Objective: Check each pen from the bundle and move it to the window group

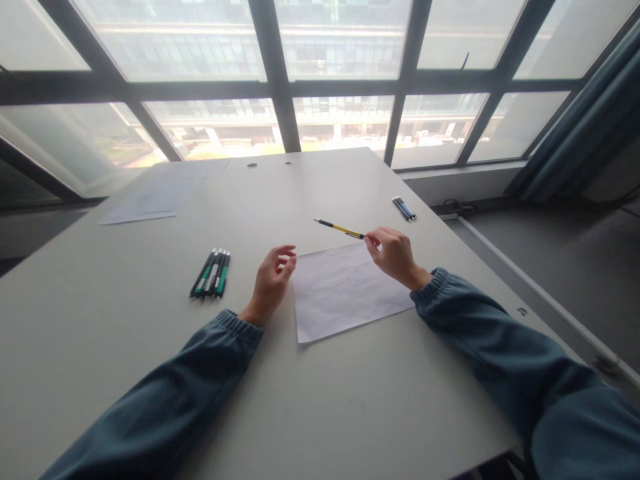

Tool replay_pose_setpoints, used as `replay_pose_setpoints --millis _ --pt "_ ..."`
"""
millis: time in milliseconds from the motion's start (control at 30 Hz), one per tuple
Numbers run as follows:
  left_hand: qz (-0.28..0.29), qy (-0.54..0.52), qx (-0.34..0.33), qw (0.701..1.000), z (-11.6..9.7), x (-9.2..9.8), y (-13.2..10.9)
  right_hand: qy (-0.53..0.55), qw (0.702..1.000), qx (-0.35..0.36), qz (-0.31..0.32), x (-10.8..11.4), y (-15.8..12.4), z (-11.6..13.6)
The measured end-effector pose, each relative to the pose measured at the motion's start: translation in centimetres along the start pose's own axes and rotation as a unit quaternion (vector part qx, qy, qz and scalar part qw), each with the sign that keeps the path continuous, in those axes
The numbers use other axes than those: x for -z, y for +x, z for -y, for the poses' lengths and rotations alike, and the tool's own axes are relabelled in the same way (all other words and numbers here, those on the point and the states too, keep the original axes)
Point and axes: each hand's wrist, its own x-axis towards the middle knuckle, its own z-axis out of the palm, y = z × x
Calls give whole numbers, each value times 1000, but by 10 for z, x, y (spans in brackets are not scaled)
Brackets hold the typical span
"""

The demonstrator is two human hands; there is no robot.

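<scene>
My right hand [393, 253] pinches a yellow-and-black pen [343, 229] by its clip end, above the far edge of a white sheet of paper [345, 290]. The pen's tip points left, away from the hand. My left hand [274, 275] is just beside the sheet's left edge, its fingers loosely curled and the thumb apart, with nothing seen between them. To its left several black pens with green and white parts [211, 273] lie side by side. A small bunch of pens with blue and black barrels [404, 209] lies beyond my right hand, near the table's right edge.
More paper [155, 193] lies on the far left of the white table [125, 320]. A round grommet [252, 165] is set near the far edge. Large framed windows [340, 120] rise behind the table, and a blue curtain [575, 120] hangs at the right.
</scene>
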Motion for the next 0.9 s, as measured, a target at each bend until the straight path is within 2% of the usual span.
replay_pose_setpoints --millis 167,300,400,700,900 --pt "23 17 20 999 4 1 1 -67 987 -149 -1 3 8 -52" --pt "26 17 15 999 4 2 2 -136 953 -270 31 4 7 -96" --pt "25 22 12 999 2 3 2 -169 928 -327 59 4 5 -116" --pt "30 10 12 999 2 3 3 -162 912 -366 93 -7 4 -125" --pt "26 -28 21 999 3 3 4 -123 907 -394 85 -12 5 -131"
